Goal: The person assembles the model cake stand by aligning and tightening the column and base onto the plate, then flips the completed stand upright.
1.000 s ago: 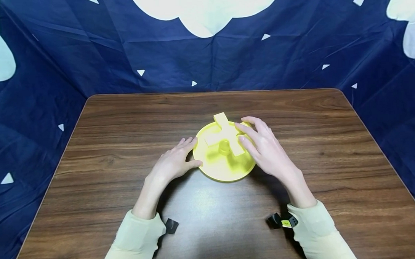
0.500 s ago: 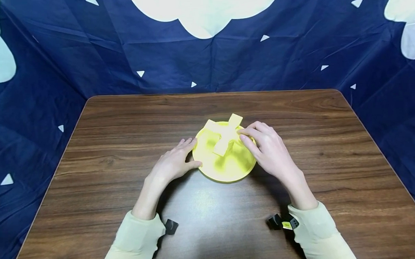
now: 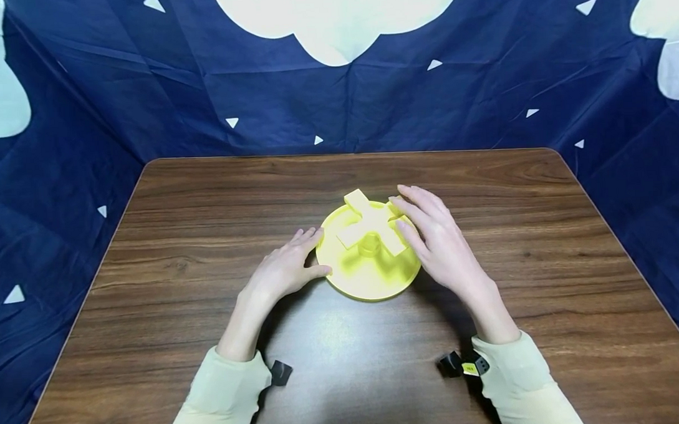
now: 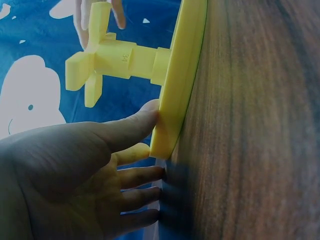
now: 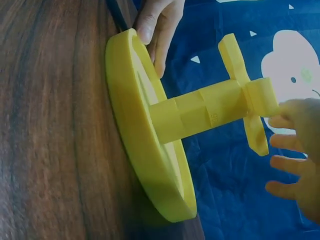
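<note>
A yellow round base [image 3: 370,282] with a raised rim lies on the table. From its middle rises a yellow post [image 5: 185,117], topped by a cross-shaped handle [image 3: 371,221] like a valve handle. On the left, my left hand [image 3: 285,268] rests against the base's rim, thumb touching the edge and the other fingers extended beside it, as the left wrist view shows. My right hand [image 3: 440,243] is at the handle's right side, its fingers loosely spread. In the right wrist view the right thumb appears to touch the end of one handle arm [image 5: 262,96].
The brown wood-grain table [image 3: 179,274] extends on all sides of the base. Behind it hangs a dark blue cloth [image 3: 279,95] with white clouds and triangles. A small black camera [image 3: 280,372] sits at the left cuff, and another black device [image 3: 450,364] at the right cuff.
The cross handle has turned, its arms pointing differently than half a second ago. The right hand's fingers have spread from a closer grouping at the handle. The left hand and base have stayed put.
</note>
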{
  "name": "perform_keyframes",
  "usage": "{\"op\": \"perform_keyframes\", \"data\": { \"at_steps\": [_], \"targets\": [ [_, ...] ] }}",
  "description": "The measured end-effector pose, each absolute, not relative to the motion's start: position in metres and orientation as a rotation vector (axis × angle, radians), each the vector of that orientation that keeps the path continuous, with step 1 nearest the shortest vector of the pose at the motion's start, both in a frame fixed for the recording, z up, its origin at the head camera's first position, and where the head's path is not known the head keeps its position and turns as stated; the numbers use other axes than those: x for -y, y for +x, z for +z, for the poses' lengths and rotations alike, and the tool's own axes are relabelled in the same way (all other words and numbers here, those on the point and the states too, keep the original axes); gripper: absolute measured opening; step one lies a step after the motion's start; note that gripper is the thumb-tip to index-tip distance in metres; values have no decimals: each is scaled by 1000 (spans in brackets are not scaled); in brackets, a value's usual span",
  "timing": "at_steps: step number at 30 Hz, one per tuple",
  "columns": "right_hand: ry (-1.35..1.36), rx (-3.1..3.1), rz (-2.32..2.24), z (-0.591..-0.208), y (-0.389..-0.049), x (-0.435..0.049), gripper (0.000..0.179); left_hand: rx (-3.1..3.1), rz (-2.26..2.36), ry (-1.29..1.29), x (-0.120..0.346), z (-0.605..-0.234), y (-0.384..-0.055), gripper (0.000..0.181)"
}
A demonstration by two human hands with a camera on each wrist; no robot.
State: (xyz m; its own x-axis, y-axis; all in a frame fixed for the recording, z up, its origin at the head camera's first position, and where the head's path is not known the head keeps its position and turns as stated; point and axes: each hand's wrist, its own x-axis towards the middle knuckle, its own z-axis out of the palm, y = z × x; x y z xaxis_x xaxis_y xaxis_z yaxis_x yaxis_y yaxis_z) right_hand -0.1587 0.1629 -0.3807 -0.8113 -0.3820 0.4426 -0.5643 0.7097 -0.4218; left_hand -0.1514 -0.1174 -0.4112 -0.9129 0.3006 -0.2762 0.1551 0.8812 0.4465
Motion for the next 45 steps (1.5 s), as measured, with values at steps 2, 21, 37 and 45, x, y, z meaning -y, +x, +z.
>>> {"op": "perform_keyframes", "data": {
  "at_steps": [2, 21, 37, 45],
  "targets": [
    [751, 2686, 768, -383, -158, -164, 43, -2711, 598, 341, 117, -411, -151, 78],
    [685, 2638, 754, -381, -156, -165, 33, -2720, 619, 362, 116, -410, -150, 78],
    [703, 2590, 747, -378, -154, -164, 32, -2711, 600, 339, 116, -409, -150, 78],
    [855, 2621, 720, -378, -155, -161, 64, -2714, 606, 338, 116, -410, -151, 78]
  ]
}}
